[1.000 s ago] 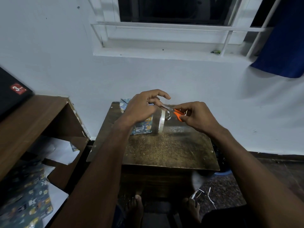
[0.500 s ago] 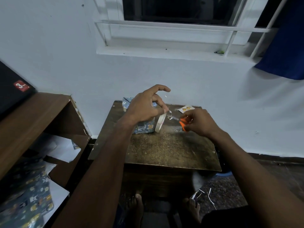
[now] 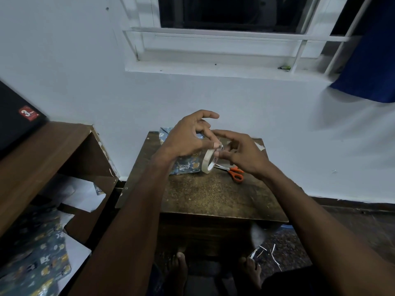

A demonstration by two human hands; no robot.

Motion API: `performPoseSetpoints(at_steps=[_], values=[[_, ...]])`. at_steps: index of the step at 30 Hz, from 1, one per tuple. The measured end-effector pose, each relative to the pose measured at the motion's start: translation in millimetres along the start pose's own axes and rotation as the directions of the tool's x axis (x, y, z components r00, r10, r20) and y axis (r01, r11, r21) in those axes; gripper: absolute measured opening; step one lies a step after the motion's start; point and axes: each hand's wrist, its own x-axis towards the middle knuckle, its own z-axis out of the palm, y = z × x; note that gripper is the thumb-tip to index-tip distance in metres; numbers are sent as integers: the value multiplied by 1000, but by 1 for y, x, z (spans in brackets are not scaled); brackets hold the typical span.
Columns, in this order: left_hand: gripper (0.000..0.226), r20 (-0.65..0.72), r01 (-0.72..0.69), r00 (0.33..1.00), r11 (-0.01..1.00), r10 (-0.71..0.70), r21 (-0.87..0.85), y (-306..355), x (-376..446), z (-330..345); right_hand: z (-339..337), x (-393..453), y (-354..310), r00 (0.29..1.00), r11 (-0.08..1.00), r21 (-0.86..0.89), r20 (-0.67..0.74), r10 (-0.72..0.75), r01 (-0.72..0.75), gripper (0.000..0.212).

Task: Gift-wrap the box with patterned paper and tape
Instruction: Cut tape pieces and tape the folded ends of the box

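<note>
- Scissors (image 3: 233,170) have left the right hand (image 3: 241,154) since half a second ago and now lie on the table (image 3: 213,195), orange handles toward the person, just right of the tape roll (image 3: 208,161).
- The left hand (image 3: 186,139) pinches the top of the tape roll between thumb and finger; the roll hangs on edge above the table.
- The right hand holds nothing, its fingers loosely spread and reaching in at the roll's top, probably for the loose end of tape.
- The wrapped box (image 3: 184,165) sits on the table directly behind and under the left hand, mostly hidden by it, so that hand is nearer; its long axis appears to run left to right.
</note>
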Motion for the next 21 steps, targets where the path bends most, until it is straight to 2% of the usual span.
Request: performPoseSetpoints(at_steps=[3,6,10,15,21], values=[[68,-35,-13,999,1000,13,-10,0,0,0,3,-4,-3,1000,994,108,2,-14,14,26],[58,-97,-44,994,999,43,-9,0,1,-1,3,-6,-2,999,984,177,-30,16,-10,16],[65,-171,-52,984,996,40,-66,1,3,-1,-1,-5,-3,997,971,240,-72,24,-6,17],[67,-240,-17,971,992,-14,-127,7,4,5,-11,-6,-6,993,963,260,-104,-48,73,22],[71,-250,68,967,995,-48,73,0,7,8,-16,-6,-8,994,980,171,-53,-98,105,20]])
